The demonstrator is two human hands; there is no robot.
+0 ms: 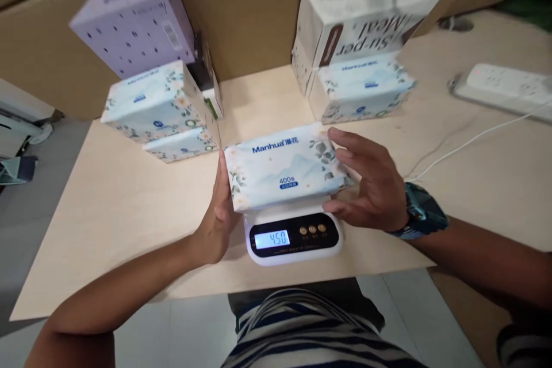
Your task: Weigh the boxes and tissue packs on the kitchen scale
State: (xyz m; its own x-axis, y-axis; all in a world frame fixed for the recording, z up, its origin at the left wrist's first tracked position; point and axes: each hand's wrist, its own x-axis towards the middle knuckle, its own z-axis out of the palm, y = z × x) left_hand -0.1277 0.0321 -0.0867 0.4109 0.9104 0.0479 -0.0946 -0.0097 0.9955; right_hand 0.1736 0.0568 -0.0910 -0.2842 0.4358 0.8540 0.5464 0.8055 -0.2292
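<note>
A white and pale blue tissue pack (284, 167) with a flower print lies over the plate of a white kitchen scale (297, 256). The scale's lit display (271, 239) shows the digits 450. My left hand (218, 215) presses along the pack's left end with its fingers straight. Around the right end curves my right hand (371, 184), fingertips at the far corner and thumb low by the near edge. Between them the two hands hold the pack. Most of the scale's plate is hidden under it.
Two similar tissue packs (150, 106) are stacked at the left, before a lilac box (133, 23). Another tissue pack (362, 92) stands by a white carton (366, 17) at the back right. A power strip (504, 86) and a white cable (474, 138) lie at the right.
</note>
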